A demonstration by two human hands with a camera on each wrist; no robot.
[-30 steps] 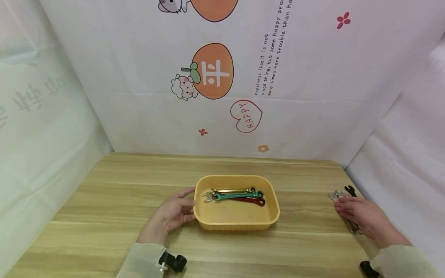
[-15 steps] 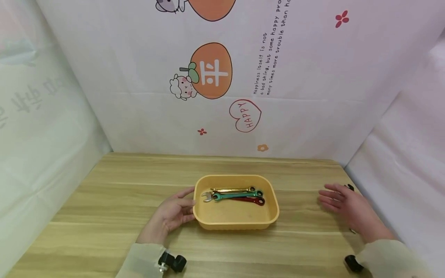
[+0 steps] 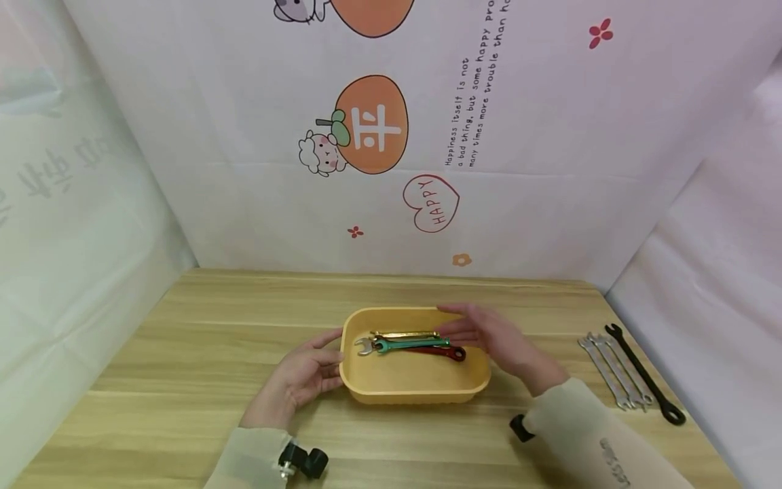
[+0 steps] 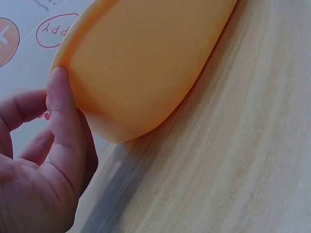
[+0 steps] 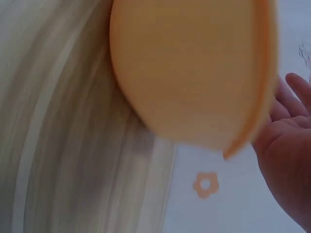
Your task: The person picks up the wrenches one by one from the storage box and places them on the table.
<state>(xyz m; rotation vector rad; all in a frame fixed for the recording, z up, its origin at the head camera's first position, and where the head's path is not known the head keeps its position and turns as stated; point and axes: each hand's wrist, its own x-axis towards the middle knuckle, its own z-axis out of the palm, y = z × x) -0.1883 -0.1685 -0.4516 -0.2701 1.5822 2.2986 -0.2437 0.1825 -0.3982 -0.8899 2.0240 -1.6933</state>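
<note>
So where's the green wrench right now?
In the head view, the green wrench lies in the yellow tray beside the gold wrench, its right end hidden by the right hand.

On white backdrop (image 3: 537,224): “Happiness itself…” (image 3: 459,112), “HAPPY” (image 3: 436,202) in heart (image 3: 431,204), “平” (image 3: 375,128) on orange fruit (image 3: 371,125)

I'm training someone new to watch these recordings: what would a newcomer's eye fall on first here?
Probably the yellow tray mid-table, with a green wrench, a gold wrench and a dark red wrench inside, the left hand at its left end and the right hand at its right. Next, the large black wrench near the table's right edge, beside smaller silver wrenches. Behind, an orange fruit drawing stands out on the white backdrop.
</note>
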